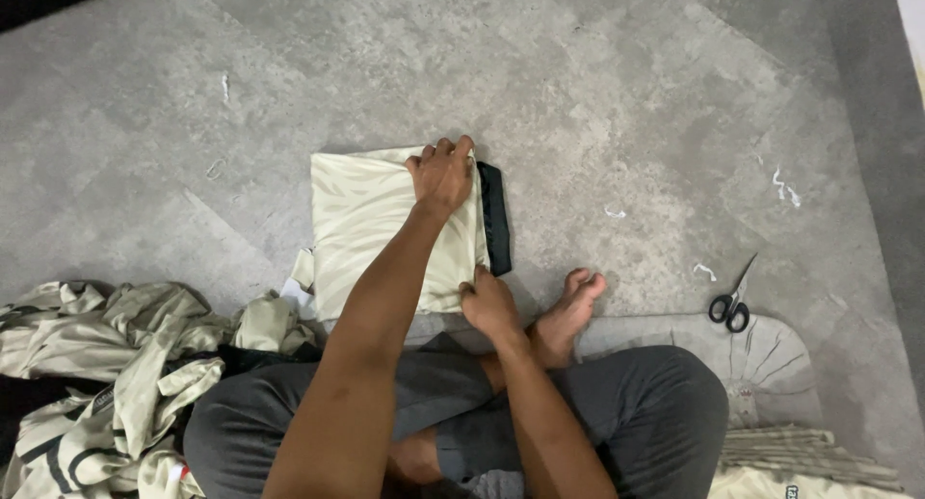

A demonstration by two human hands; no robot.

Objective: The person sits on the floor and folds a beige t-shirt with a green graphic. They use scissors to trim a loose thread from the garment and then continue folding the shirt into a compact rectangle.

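The person's knees, in grey trousers (626, 403), sit nearest, crossed on the floor (626, 104), with a bare foot (570, 311) poking out beside the right wrist. The left hand (441, 174) reaches forward and presses flat on the far right corner of a folded cream cloth (371, 224), fingers curled over its far edge. The right hand (488, 304) pinches the cloth's near right corner, closed on the fabric. The two hands are apart, one at each end of the cloth's right side. The cloth lies flat on the floor just ahead of the knees, folded to a rough rectangle, with a black band (495, 220) showing along its right edge. To the left of the knees lies a heap of crumpled cream and black cloth (106, 374). Black-handled scissors (732, 302) lie on the floor well to the right, near small white scraps (785, 189). More cream fabric (809, 456) sits at the near right edge.
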